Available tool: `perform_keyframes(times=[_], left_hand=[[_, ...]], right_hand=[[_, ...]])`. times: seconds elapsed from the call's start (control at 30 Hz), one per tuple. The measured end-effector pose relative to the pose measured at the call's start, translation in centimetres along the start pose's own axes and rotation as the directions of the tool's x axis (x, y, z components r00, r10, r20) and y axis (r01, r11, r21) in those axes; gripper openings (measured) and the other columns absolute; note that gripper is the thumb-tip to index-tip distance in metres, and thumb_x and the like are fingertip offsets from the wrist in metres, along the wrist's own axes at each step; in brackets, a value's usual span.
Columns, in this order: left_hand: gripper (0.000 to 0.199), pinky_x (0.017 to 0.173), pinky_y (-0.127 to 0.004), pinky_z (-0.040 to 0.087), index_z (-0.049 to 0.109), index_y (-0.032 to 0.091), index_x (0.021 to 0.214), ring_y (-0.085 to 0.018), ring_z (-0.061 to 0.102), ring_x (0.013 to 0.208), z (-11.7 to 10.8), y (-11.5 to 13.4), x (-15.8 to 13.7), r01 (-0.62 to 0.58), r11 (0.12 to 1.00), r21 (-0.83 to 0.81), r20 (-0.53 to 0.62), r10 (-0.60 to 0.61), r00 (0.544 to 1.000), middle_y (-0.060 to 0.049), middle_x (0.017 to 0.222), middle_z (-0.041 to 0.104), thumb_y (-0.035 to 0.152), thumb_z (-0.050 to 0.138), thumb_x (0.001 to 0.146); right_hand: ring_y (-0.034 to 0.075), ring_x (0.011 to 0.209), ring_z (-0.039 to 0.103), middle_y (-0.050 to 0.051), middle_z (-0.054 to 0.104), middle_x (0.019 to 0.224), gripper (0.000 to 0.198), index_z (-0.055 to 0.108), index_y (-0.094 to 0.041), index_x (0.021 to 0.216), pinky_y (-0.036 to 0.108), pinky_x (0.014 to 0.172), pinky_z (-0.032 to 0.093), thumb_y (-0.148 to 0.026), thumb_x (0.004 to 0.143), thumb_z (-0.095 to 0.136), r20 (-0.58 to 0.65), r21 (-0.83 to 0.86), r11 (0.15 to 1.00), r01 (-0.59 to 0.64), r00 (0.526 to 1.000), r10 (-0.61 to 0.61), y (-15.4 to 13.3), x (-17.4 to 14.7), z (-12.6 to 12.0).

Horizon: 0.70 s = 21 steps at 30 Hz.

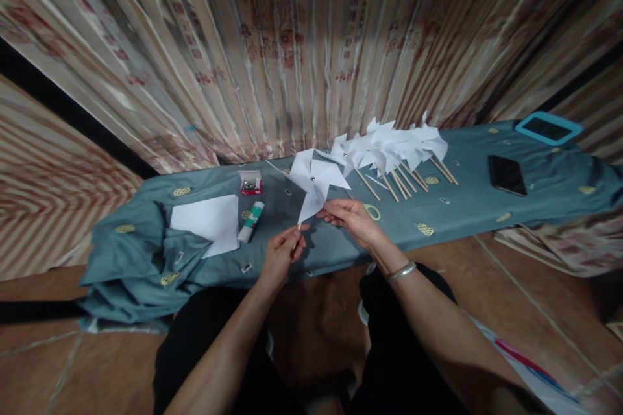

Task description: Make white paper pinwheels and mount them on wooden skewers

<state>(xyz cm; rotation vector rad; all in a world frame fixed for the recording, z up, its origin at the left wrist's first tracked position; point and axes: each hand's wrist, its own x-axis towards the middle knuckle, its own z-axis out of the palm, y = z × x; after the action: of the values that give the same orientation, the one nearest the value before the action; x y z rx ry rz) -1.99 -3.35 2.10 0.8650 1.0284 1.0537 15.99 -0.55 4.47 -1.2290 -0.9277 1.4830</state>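
A white paper pinwheel (318,191) with a small shiny pin at its centre is held up over the cloth-covered bench. My left hand (282,251) is closed around what looks like its stick, just below the lowest blade; most of the stick is hidden. The fingers of my right hand (353,217) pinch together at the right side of that lower blade. Behind and to the right lies a row of several finished-looking pinwheels (384,148) on wooden sticks. A pale green ring-shaped handle (372,212), perhaps of scissors, rests beyond my right hand.
On the left of the green-grey cloth (467,207) are a stack of white paper (207,220), a glue stick (251,222) and a small open box (250,184) of metal pins. A phone (507,175) and a blue-framed device (549,128) lie right. Curtains (302,45) hang behind.
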Motion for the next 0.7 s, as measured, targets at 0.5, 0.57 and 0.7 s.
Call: perform_keyframes(times=[0.5,0.57,0.7], left_hand=[[0.044,0.041,-0.022,0.016,0.074,0.012,0.090,-0.003,0.031,0.039,0.0,-0.3,0.0,0.003,1.000,0.015,0.026,-0.003,1.000,0.003,0.057,0.055,0.049,0.075,0.066],[0.045,0.040,-0.022,0.016,0.074,0.012,0.090,-0.003,0.031,0.039,0.0,-0.2,0.0,0.000,1.000,0.013,0.024,0.000,1.000,0.003,0.057,0.055,0.050,0.075,0.066],[0.044,0.040,-0.022,0.016,0.074,0.011,0.089,-0.003,0.030,0.039,-0.2,0.1,0.1,-0.005,1.000,0.007,-0.007,0.005,1.000,0.003,0.057,0.055,0.049,0.076,0.065]], right_hand=[[0.010,0.060,0.056,0.004,0.075,0.072,0.034,0.076,-0.019,0.071,0.023,0.057,0.039,-0.050,0.060,0.081,0.062,-0.043,0.999,0.015,0.998,-0.012,0.6,-0.1,1.5],[0.010,0.060,0.056,0.004,0.075,0.071,0.037,0.077,-0.019,0.073,0.023,0.057,0.040,-0.053,0.060,0.080,0.066,-0.076,0.997,0.029,0.998,-0.024,0.4,-0.2,1.5],[0.009,0.056,0.053,0.005,0.074,0.067,0.040,0.076,-0.018,0.069,0.022,0.052,0.036,-0.057,0.059,0.079,0.048,-0.148,0.986,0.080,0.996,-0.074,-0.6,-0.7,0.2]])
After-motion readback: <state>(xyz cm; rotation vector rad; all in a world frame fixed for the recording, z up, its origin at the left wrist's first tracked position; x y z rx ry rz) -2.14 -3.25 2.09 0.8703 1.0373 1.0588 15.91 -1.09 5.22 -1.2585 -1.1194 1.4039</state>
